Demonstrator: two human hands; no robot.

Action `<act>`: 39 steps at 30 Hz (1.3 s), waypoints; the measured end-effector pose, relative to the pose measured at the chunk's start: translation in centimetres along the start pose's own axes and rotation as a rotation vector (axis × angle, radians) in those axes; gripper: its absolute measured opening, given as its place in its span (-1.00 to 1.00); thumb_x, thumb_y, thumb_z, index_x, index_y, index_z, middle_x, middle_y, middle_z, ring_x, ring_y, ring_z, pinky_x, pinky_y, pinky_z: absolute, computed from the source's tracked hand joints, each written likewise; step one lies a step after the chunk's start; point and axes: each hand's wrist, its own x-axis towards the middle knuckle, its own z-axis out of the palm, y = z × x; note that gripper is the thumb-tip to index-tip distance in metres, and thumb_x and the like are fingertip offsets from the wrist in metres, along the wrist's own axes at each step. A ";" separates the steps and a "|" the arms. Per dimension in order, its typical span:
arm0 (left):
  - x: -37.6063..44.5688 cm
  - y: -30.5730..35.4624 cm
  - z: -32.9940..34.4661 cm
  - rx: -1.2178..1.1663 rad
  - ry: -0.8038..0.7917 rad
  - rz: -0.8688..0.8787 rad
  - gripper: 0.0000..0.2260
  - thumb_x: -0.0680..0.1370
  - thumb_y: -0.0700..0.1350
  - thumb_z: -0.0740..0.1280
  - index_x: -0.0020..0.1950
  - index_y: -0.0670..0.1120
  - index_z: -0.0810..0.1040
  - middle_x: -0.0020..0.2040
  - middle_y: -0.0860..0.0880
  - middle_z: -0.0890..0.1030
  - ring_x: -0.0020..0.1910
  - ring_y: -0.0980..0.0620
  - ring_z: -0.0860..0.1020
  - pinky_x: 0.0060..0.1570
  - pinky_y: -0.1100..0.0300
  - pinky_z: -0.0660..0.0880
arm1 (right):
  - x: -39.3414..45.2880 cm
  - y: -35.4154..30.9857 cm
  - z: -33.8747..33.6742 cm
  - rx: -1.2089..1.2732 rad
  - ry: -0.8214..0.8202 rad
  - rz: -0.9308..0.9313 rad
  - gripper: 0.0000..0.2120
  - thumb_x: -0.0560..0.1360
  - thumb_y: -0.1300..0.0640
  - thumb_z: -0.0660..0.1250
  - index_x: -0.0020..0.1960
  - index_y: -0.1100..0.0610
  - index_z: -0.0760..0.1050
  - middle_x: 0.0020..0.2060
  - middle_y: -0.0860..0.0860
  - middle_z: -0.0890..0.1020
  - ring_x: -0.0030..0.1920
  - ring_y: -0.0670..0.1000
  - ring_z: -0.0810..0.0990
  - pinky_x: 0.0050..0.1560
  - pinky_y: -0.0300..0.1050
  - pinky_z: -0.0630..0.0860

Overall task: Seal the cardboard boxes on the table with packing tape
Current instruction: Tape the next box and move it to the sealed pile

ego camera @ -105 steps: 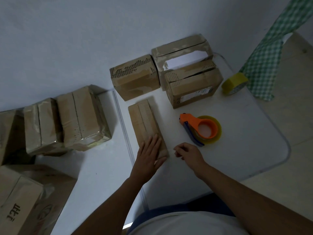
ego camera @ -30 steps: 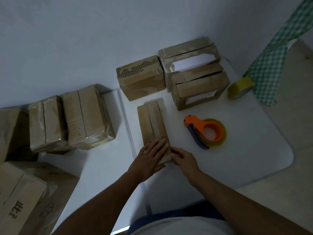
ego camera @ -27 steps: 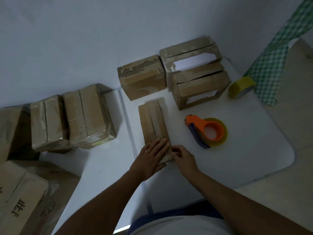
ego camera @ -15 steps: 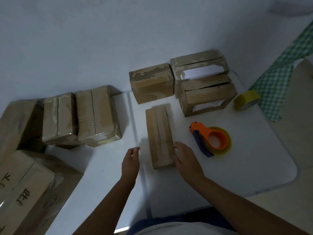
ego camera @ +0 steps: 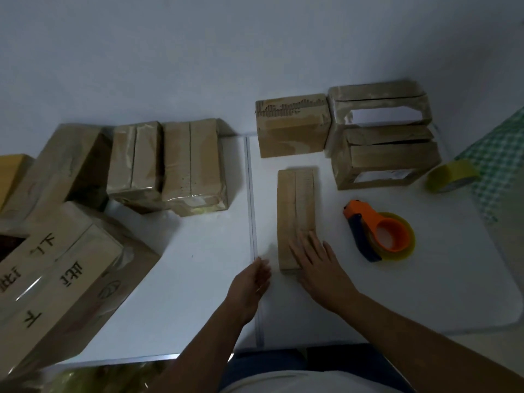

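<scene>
Item: flat narrow brown cardboard box (ego camera: pixel 295 214), mid-desk, seam up. Right hand (ego camera: pixel 319 265) flat, fingers spread, pressing near end. Left hand (ego camera: pixel 251 282) loosely open, empty, beside. Step: steadying box. Next: fetch orange tape dispenser (ego camera: pixel 378 232), right of box.

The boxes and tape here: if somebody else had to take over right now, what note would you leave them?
Left hand: open, empty, beside the flat narrow box, not touching it.
Right hand: open, flat on that box's near end.
Orange tape dispenser lies untouched to its right; a yellow tape roll sits farther back.
Done: two glossy taped boxes on the left look sealed.
Left: whether the narrow box is taped is unclear. The rear windowed boxes look open.
</scene>
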 end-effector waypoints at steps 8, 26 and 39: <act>0.2 -0.4 -1.6 0.121 -0.118 0.190 -0.80 0.55 -0.26 0.39 0.16 -0.13 0.64 0.08 -0.06 0.70 0.08 0.04 0.67 -0.02 0.28 0.58 | -0.3 -0.4 0.4 0.039 -0.079 0.035 -0.11 0.59 -0.10 0.19 0.48 -0.03 -0.51 0.50 0.06 -0.44 0.48 0.10 -0.49 0.52 0.12 -0.19; 2.9 -1.3 2.2 0.308 -0.051 0.411 -0.88 0.62 -0.23 0.30 0.10 -0.19 0.61 0.05 -0.12 0.66 0.06 0.00 0.60 0.08 0.25 0.53 | -0.2 -0.6 -0.2 0.031 -0.141 0.057 0.02 0.52 0.05 0.33 0.49 0.01 -0.51 0.47 0.05 -0.50 0.46 0.12 -0.52 0.49 0.18 -0.23; 4.2 -0.1 3.7 0.783 0.145 0.609 -0.80 0.65 -0.18 0.24 0.28 -0.14 0.48 0.22 -0.09 0.49 0.17 0.02 0.49 0.18 0.15 0.49 | -0.2 -1.0 -0.5 0.040 -0.163 0.074 0.03 0.52 0.02 0.33 0.47 0.01 -0.53 0.46 0.05 -0.51 0.47 0.12 -0.51 0.50 0.21 -0.17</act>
